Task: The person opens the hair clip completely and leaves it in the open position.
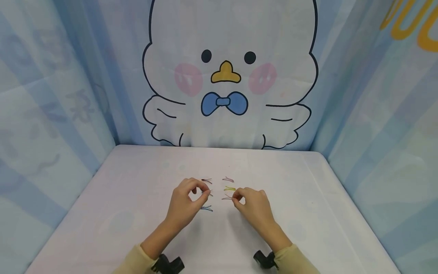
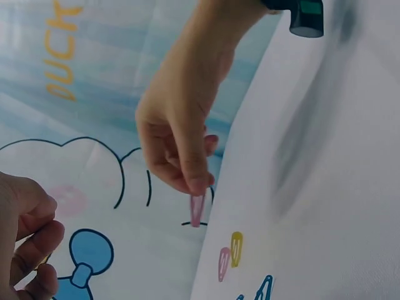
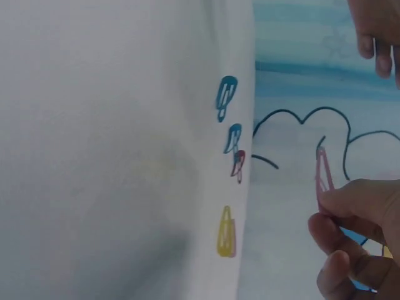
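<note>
My right hand (image 1: 254, 205) pinches a pink snap hair clip (image 3: 323, 172) between thumb and fingers, holding it raised above the table. The same hair clip (image 2: 196, 211) points down from those fingertips in the left wrist view. Over the left group of clips is my left hand (image 1: 186, 199), its fingers loosely curled with no clip seen in them. That group has a red clip (image 3: 239, 165), a blue clip (image 3: 234, 137) and another blue clip (image 3: 225, 97). On the right side lie a yellow clip (image 1: 230, 188) and a second pink clip (image 1: 228, 179).
The white table (image 1: 154, 163) has a curtain (image 1: 226, 125) with a duck drawing behind it. More curtains stand along both sides. Each wrist carries a black camera mount, such as the left mount (image 1: 168, 264).
</note>
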The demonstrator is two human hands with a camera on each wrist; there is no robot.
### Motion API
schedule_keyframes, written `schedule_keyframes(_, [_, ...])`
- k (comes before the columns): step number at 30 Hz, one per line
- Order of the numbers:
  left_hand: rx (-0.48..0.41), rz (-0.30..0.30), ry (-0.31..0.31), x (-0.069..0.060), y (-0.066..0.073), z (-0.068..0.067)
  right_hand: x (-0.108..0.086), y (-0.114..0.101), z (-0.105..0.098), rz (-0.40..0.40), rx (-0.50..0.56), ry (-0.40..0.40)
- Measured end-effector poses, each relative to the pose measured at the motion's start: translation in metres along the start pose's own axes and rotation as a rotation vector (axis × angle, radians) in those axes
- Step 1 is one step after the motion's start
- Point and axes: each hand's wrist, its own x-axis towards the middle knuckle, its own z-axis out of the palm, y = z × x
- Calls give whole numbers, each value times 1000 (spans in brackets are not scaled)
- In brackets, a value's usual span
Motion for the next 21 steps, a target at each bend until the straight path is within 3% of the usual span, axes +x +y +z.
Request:
schedule_keyframes(3, [6, -15, -9, 0, -3, -1, 0, 7, 12, 42, -30, -99])
schedule_keyframes(9, [25, -15, -8, 1, -8, -3, -1, 18, 30, 88, -28, -213])
schedule_keyframes(16, [72, -19, -29, 4, -14, -7, -5, 28, 33, 117, 0, -270])
schedule_keyframes(21, [182, -6, -99, 9, -22, -12, -6, 36, 22, 140, 17, -294])
